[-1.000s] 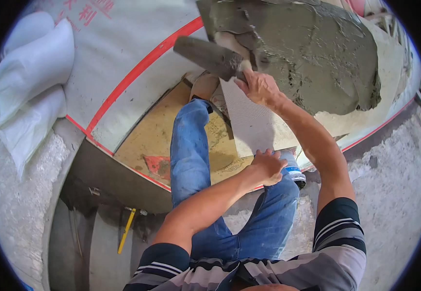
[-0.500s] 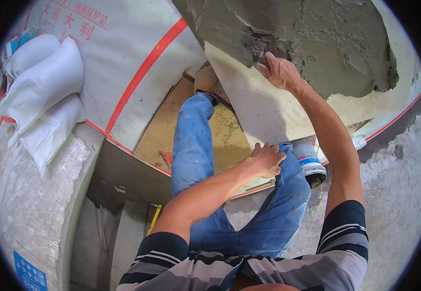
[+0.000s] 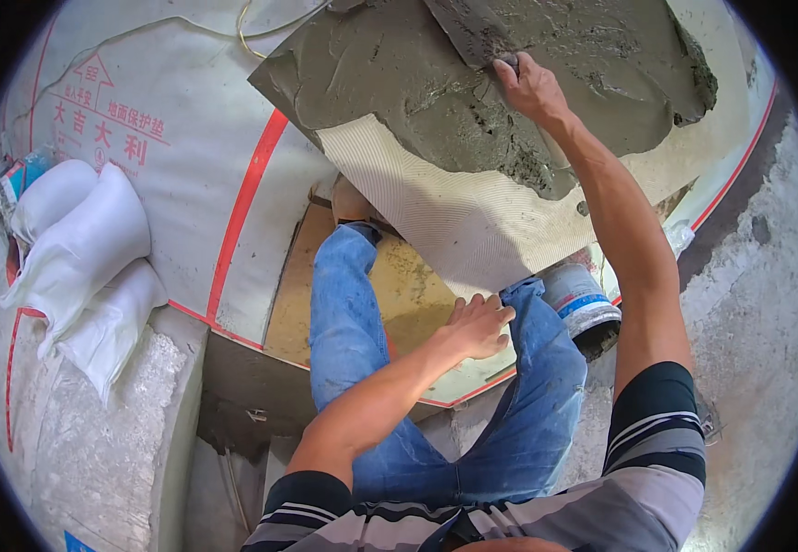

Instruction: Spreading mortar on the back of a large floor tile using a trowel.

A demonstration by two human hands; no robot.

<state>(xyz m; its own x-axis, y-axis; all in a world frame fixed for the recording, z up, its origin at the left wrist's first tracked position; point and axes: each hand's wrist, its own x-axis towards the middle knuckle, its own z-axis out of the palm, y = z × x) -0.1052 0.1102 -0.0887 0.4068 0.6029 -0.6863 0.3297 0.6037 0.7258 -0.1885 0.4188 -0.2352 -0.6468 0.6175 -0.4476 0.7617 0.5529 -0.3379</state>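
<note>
My right hand [image 3: 535, 87] is closed on a trowel [image 3: 468, 28], whose flat, mortar-smeared blade reaches away from me over the wet grey mortar [image 3: 436, 115]. Its handle is mostly hidden by my fingers. The mortar lies in a thick, uneven layer on a large pale tile [image 3: 426, 202] with fine ridges on its bare part. My left hand [image 3: 480, 327] rests beside my right knee, empty, with its fingers loosely stretched toward the tile's near corner.
A dirty bucket [image 3: 583, 308] lies tipped beside my right knee. White sacks [image 3: 86, 248] are heaped at the left on a grey protective mat [image 3: 178, 138] with red stripes. A yellowish board [image 3: 408, 285] lies between my legs. A step edge [image 3: 261, 377] drops off nearer me.
The trowel blade has come into view as my right hand moved farther up over the mortar. My left hand has shifted slightly left off the knee. The whole view has tilted farther ahead.
</note>
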